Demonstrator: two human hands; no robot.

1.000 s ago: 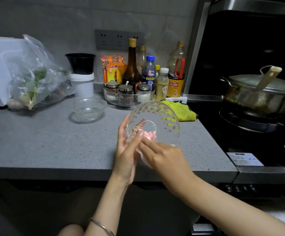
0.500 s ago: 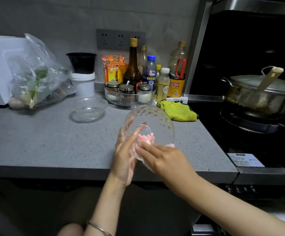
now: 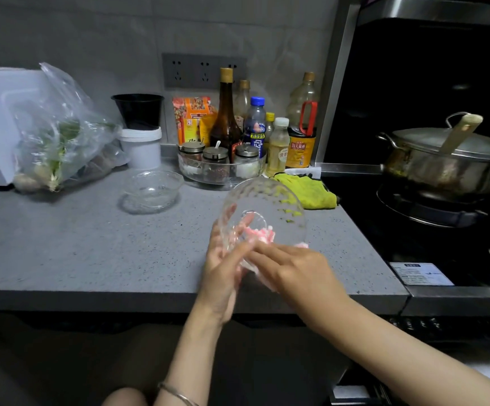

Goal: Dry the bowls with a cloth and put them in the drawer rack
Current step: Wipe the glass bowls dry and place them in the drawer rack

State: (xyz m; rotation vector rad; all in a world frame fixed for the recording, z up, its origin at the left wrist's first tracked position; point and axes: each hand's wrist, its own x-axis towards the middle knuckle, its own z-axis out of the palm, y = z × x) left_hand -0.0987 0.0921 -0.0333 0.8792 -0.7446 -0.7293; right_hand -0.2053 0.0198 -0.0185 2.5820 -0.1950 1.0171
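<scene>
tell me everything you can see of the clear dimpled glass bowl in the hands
The clear dimpled glass bowl is round and transparent, with a small circular base ring. It is tipped on its side, held in the air over the front edge of the grey countertop. The left hand holds its left wall, fingers showing through the glass; the right hand presses a pink cloth against it.

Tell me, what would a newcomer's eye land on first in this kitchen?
Most likely the clear glass bowl, held tilted above the front edge of the grey counter. The left hand grips it while the right hand presses a pink cloth against it. After that, the second glass bowl resting farther back, and the lidded steel pot on the stove at right.
</scene>
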